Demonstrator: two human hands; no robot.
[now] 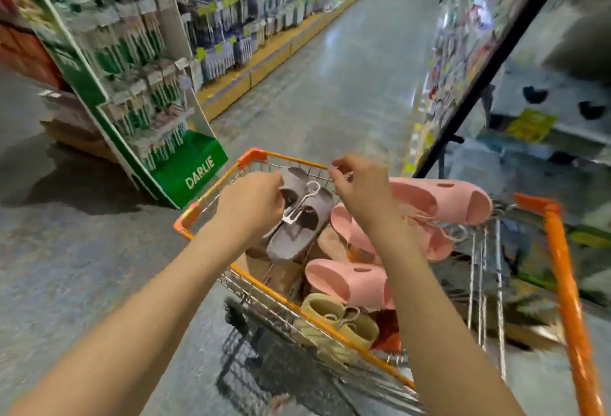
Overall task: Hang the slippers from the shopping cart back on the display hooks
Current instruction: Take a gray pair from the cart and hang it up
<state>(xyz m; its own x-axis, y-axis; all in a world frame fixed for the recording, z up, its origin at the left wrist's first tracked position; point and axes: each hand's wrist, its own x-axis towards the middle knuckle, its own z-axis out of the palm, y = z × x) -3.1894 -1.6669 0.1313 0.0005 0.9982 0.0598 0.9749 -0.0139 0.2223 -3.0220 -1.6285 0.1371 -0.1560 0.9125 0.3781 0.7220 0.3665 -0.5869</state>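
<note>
At the far left of the frame a green toothbrush stand (139,85) leans into the aisle, and just right of it, at centre, the orange-rimmed shopping cart (211,194) sits heaped with slippers. The left hand (251,204) has its fingers curled round the near edge of a grey-brown slipper pair (301,227), joined by a pale plastic hanger clip (299,200); this looks like the pick-up step, with nothing hung yet. The pair's long axis runs diagonally, from the upper centre down toward the lower left of the cart, and the clip's hook end points up and right. Further right, the right hand (360,190) hovers over the cart's far rim with fingertips drawn together; whether it pinches anything I cannot tell. Right again lie pink slippers (439,199), more pink below them, and a yellow pair (340,319) lower down. Next, I judge, the pair must be lifted clear and carried by its hook to a display peg; the dark racks at far right are too blurred to show any hooks.
</note>
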